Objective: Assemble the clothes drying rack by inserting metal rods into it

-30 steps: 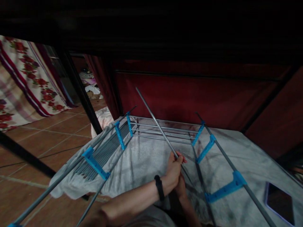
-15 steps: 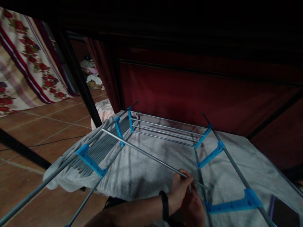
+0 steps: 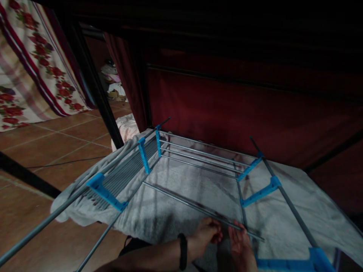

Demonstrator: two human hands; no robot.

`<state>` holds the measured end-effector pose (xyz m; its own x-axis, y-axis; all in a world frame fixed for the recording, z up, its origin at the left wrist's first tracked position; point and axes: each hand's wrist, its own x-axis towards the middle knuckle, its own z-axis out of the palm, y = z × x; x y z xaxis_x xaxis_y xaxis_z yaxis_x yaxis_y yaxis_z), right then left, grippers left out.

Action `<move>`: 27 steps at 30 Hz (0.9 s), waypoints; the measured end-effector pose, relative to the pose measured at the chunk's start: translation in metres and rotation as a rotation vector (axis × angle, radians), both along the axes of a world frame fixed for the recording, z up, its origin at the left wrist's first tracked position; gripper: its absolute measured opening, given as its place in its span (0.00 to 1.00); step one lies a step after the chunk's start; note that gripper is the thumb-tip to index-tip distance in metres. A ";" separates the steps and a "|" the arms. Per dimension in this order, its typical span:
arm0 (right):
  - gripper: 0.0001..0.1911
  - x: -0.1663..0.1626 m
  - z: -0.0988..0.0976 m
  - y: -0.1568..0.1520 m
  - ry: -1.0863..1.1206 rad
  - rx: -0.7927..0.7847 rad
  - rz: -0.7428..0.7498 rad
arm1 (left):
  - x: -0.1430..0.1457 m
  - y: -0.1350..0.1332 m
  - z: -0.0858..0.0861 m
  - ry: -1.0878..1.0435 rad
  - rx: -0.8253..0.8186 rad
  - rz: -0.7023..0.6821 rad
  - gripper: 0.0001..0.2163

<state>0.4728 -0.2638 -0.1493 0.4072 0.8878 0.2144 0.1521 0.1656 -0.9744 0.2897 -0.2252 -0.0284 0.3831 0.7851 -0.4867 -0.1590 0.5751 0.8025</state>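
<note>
1. what has changed: the loose metal rod (image 3: pixel 184 202) has swung down from its earlier slant and now runs across, just beyond both hands, nearer in line with the fixed rods (image 3: pixel 198 151) ahead of them. that leaves it spanning the gap between the frame's two sides.
2. right hand (image 3: pixel 240 245): fingers half unfolded, palm partly turned up, the rod crossing them; it seems lightly pinched there. a short end pokes out beyond, to this hand's right.
3. left hand (image 3: pixel 208 231): in a loose curl just nearer than the rod. it was gripping the rod a moment ago; i cannot tell whether it touches it now.
4. edges: well left of the left hand, the rod's far end appears by the inner left rail (image 3: pixel 136 190); contact is unclear. a blue bracket (image 3: pixel 286 264) stands close to the right hand's right, so sideways room is tight there.
5. room: ahead of the hands, pale cloth (image 3: pixel 195 185) stretches to the fixed rods, giving more space forward. far left, beyond the cloth's edge, lies tiled floor (image 3: pixel 25 211).
</note>
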 end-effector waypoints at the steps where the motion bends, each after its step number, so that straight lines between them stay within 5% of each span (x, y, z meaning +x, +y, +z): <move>1: 0.25 0.001 0.000 0.001 0.127 -0.018 -0.049 | -0.009 0.001 0.001 0.024 0.037 -0.032 0.03; 4: 0.19 -0.004 0.004 0.005 0.434 -0.064 -0.142 | -0.038 0.008 0.009 0.174 0.278 -0.093 0.05; 8: 0.17 -0.022 0.017 0.014 0.561 -0.064 -0.160 | -0.084 0.029 0.025 0.555 0.832 0.039 0.11; 12: 0.17 -0.032 0.034 0.023 0.753 -0.075 -0.186 | -0.130 0.054 0.025 0.947 1.155 -0.033 0.19; 19: 0.18 -0.033 0.057 0.038 0.924 -0.124 -0.254 | -0.181 0.081 -0.010 1.266 1.187 -0.290 0.22; 27: 0.17 -0.024 0.064 0.054 0.933 -0.096 -0.302 | -0.207 0.101 -0.019 1.266 1.195 -0.267 0.21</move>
<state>0.4488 -0.2101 -0.0850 0.5890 0.7154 -0.3759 -0.6618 0.1599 -0.7325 0.0824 -0.1239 -0.0471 0.4254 0.8864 0.1827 0.8305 -0.4625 0.3105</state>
